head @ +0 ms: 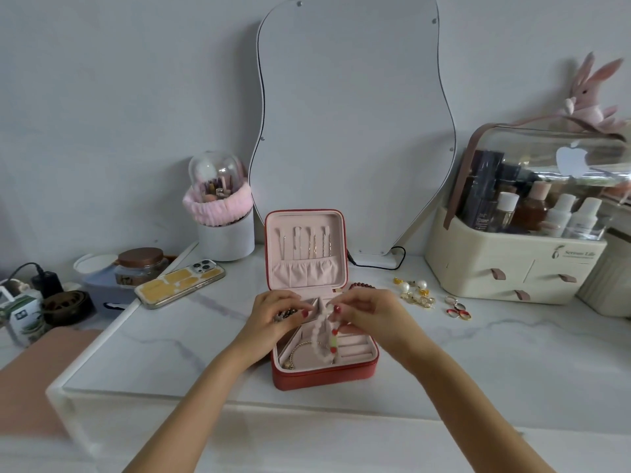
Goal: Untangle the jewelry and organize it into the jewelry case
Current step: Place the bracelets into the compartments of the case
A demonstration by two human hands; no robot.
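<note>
A red jewelry case (324, 375) with pink lining stands open in the middle of the marble table, its lid upright. Over the case, my right hand (367, 314) pinches the top of a pale pink beaded bracelet (321, 339) with red and green beads, which hangs down into the case. My left hand (273, 314) is beside it, fingers curled round a dark beaded piece (286, 314). A gold chain (300, 351) lies in the case's front left compartment. Thin gold chains hang on the lid's hooks.
Right of the case lie pearl and gold earrings (415, 291), several rings (457, 308) and a dark red bead bracelet (362, 286). A phone (179, 281) lies to the left. A cosmetics organiser (519, 264) stands at the right, a mirror (351, 131) behind, a brush holder (222, 213) back left.
</note>
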